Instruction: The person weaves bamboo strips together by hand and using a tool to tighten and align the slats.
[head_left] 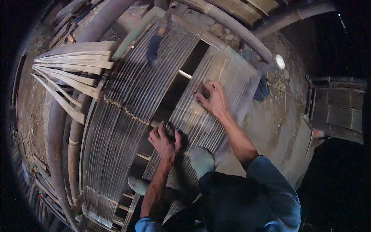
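Two panels of thin parallel slats lie in front of me, with a dark gap between them. Over the lighter right panel [228, 77], my right hand [212, 98] is curled, thumb and forefinger bent around a small dark lump I cannot make out. My left hand [164, 144] is nearer to me, at the gap and the right panel's inner edge. Its fingers are bent and spread, and dark shadow lies beside it. A knotted cord [127, 110] runs across the darker left panel [116, 135]. On that panel's far part is a dark blue elongated thing [154, 46].
At the left, several pale split strips [75, 62] fan out over thick round poles [56, 139]. A long pole [235, 29] with a white round end crosses the far side. My feet, in grey-green socks [201, 160], rest by the panels. A slatted seat [338, 106] stands at right.
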A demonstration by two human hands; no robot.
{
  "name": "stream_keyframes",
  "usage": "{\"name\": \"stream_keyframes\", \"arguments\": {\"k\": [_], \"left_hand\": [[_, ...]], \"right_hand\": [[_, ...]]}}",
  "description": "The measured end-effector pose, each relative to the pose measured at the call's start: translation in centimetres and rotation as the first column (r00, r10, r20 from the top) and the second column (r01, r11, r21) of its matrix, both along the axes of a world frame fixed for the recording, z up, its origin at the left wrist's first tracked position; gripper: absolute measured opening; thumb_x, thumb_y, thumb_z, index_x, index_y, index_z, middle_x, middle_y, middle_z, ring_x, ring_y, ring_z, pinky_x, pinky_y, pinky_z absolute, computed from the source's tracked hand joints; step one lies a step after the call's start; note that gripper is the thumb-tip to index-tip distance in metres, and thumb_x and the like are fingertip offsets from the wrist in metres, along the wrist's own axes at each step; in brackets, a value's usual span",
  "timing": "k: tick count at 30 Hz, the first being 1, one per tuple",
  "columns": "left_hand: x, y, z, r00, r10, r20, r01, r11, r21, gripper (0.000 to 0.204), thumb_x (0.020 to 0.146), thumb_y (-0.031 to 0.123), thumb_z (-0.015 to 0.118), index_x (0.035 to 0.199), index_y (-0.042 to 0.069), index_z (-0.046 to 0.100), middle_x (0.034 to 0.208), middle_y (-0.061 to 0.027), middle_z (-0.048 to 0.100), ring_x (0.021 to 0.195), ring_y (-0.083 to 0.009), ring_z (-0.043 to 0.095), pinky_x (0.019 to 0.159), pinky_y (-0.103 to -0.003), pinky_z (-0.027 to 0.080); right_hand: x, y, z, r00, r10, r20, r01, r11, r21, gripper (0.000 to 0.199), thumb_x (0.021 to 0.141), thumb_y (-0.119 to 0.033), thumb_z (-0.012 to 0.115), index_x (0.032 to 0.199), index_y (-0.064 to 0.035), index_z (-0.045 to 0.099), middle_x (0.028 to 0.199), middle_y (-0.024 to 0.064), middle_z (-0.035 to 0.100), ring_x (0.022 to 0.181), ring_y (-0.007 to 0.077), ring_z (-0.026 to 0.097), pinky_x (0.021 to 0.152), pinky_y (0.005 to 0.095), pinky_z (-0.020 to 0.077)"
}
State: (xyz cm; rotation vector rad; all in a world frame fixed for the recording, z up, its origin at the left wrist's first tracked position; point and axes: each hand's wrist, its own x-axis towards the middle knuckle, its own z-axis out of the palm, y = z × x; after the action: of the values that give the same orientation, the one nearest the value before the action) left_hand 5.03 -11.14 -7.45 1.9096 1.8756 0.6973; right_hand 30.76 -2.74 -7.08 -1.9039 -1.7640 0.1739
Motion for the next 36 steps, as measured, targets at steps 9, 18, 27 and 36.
{"name": "stream_keyframes", "arguments": {"k": [9,18,27,36], "left_hand": [[7.6,2.4,0.3,0.980,-0.145,0.137,0.137,0.988,0.066,0.050,0.074,0.021,0.074,0.120,0.008,0.060,0.113,-0.0207,0.054,0.107,-0.0402,0.051,0.092,-0.052,0.040],[11.0,2.3,4.3,0.538,-0.087,0.838,0.494,0.839,-0.230,0.050,0.083,0.021,0.078,0.125,0.001,0.059,0.100,-0.0116,0.070,0.095,-0.0272,0.067,0.077,-0.036,0.052],[-0.3,8.1,3.7,0.005,0.516,0.857,0.477,0.752,-0.455,0.024,0.099,0.015,0.061,0.115,-0.001,0.067,0.073,0.0040,0.054,0.058,-0.0058,0.045,0.055,-0.027,0.039],[-1.6,9.2,0.5,0.987,0.059,0.151,0.031,0.847,-0.531,0.025,0.088,0.022,0.074,0.100,0.001,0.074,0.073,-0.0073,0.070,0.074,-0.0184,0.067,0.064,-0.035,0.053]], "right_hand": [[0.5,-2.8,0.4,0.978,-0.047,0.203,0.065,0.994,-0.087,0.022,0.080,-0.023,0.074,0.087,-0.0028,0.068,0.095,0.0178,0.065,0.094,0.0386,0.064,0.082,0.0508,0.0536],[0.4,-1.7,6.3,0.830,0.059,-0.554,-0.340,0.842,-0.419,0.029,0.086,-0.031,0.075,0.089,-0.0022,0.078,0.113,0.0194,0.067,0.112,0.0341,0.063,0.094,0.0406,0.0514],[3.1,8.0,12.9,0.672,0.276,-0.687,-0.403,0.915,-0.027,0.037,0.097,-0.034,0.067,0.121,-0.0072,0.073,0.122,0.0099,0.068,0.107,0.0175,0.063,0.091,0.0340,0.0508],[6.7,15.1,6.2,0.860,0.511,0.013,-0.423,0.727,-0.541,0.036,0.094,-0.027,0.063,0.125,-0.0110,0.071,0.118,0.0182,0.070,0.107,0.0368,0.065,0.094,0.0447,0.0508]]}}
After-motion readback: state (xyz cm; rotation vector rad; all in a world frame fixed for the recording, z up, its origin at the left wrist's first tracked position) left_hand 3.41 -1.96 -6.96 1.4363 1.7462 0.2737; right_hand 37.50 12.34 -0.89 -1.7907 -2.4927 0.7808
